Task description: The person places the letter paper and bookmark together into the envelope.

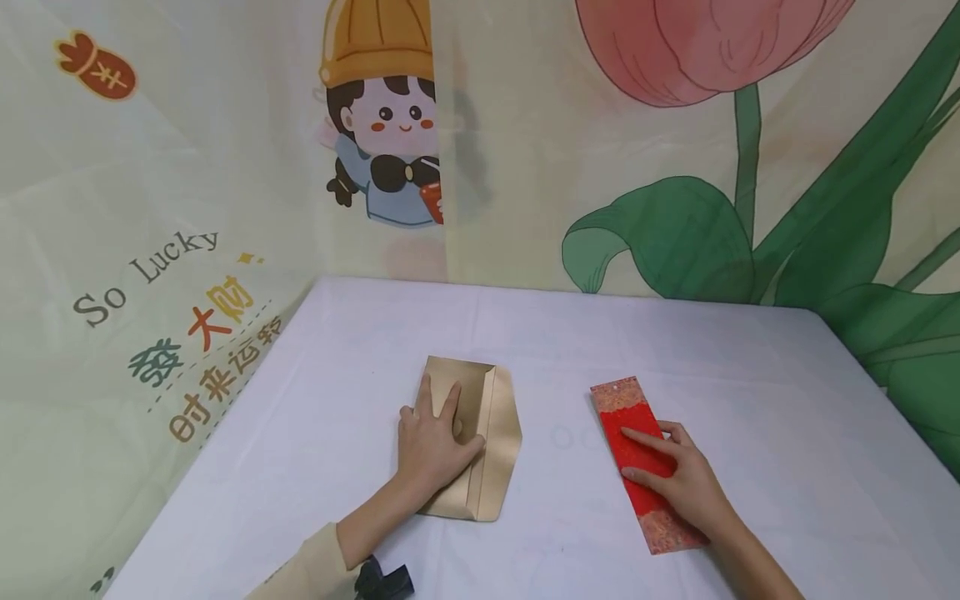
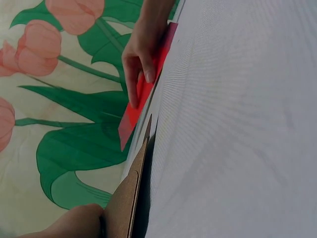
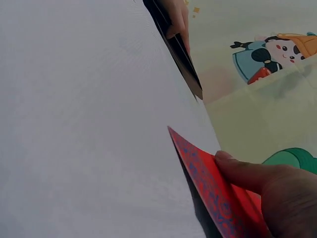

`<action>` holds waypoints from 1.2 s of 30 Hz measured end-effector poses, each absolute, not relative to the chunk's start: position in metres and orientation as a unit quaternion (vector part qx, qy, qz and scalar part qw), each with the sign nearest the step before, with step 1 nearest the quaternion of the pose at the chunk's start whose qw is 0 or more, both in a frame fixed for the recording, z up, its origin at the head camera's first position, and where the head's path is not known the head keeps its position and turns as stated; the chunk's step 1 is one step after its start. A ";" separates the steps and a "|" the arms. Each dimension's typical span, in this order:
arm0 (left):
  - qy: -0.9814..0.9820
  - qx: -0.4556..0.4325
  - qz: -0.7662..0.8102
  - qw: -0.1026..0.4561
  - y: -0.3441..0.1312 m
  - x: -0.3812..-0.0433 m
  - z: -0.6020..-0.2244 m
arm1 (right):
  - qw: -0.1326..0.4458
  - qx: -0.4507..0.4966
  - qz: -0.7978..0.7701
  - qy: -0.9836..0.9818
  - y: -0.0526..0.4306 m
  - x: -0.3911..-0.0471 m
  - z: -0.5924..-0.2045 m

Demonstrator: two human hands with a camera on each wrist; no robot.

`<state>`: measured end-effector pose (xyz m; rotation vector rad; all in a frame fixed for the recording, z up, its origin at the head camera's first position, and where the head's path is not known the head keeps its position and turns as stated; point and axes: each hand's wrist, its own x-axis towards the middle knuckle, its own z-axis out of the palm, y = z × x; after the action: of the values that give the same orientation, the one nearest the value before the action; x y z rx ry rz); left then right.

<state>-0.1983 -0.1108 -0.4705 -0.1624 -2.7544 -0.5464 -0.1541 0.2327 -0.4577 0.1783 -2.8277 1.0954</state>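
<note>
A gold-brown paper envelope (image 1: 472,392) lies on the white-covered table, its pointed flap opened out to the right. My left hand (image 1: 431,446) rests on it with fingers spread, thumb near the flap's fold. To the right lies a long red envelope (image 1: 626,417) with patterned bands at both ends, slightly slanted. On its red face lie the extended index finger and thumb of my right hand (image 1: 693,487); the other fingers are partly hidden at its right edge. The right wrist view shows the thumb on the red envelope (image 3: 203,173), with a dark shadow along its near edge.
The white table cover (image 1: 555,333) reaches back to a printed cloth backdrop (image 1: 510,167) with a tulip and a cartoon figure. Another printed cloth (image 1: 75,208) hangs at the left. A small black device (image 1: 384,581) shows by my left wrist.
</note>
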 end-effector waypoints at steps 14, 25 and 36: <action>-0.964 -0.057 -0.191 0.174 -0.111 -0.200 -0.470 | 0.002 0.076 0.533 -0.843 0.193 -0.166 -0.421; -0.967 -0.059 -0.190 0.159 -0.106 -0.201 -0.470 | -0.073 0.058 0.591 -0.801 0.110 -0.185 -0.429; -0.968 -0.055 -0.186 0.160 -0.110 -0.198 -0.468 | -0.111 0.061 0.594 -0.795 0.090 -0.189 -0.441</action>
<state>-0.1982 -0.1097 -0.4676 -0.1584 -2.7656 -0.5329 -0.1891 0.0898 -0.4409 0.2059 -2.6899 2.0102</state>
